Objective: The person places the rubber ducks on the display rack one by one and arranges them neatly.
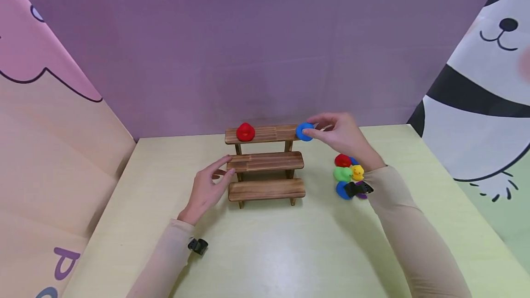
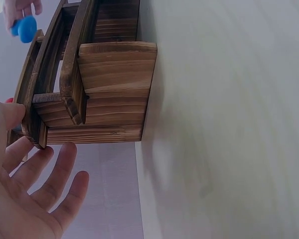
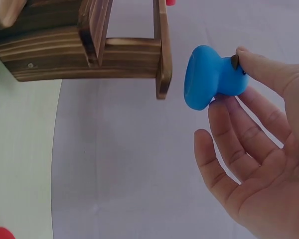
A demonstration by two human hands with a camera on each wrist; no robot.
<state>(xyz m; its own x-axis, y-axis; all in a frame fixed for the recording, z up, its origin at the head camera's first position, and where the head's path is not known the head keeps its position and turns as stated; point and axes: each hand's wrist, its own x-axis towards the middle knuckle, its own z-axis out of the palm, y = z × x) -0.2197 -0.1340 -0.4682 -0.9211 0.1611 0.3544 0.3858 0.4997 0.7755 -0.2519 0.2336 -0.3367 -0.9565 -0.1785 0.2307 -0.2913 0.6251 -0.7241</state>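
A three-step wooden shelf [image 1: 265, 162] stands mid-table, with a red duck [image 1: 245, 132] on the left of its top step. My right hand [image 1: 327, 131] pinches a blue duck [image 1: 304, 131] by its head at the right end of the top step; the right wrist view shows the blue duck [image 3: 209, 78] just off the shelf's edge [image 3: 162, 59]. My left hand [image 1: 215, 176] is open, its fingers resting against the left end of the middle step. In the left wrist view the straight fingers [image 2: 45, 184] lie beside the shelf [image 2: 104, 84].
A cluster of toy ducks lies right of the shelf under my right wrist: red [image 1: 342, 160], yellow [image 1: 358, 171], green [image 1: 342, 174] and blue [image 1: 342, 190]. The pale yellow table [image 1: 281, 247] is bounded by a purple wall behind and printed panels at both sides.
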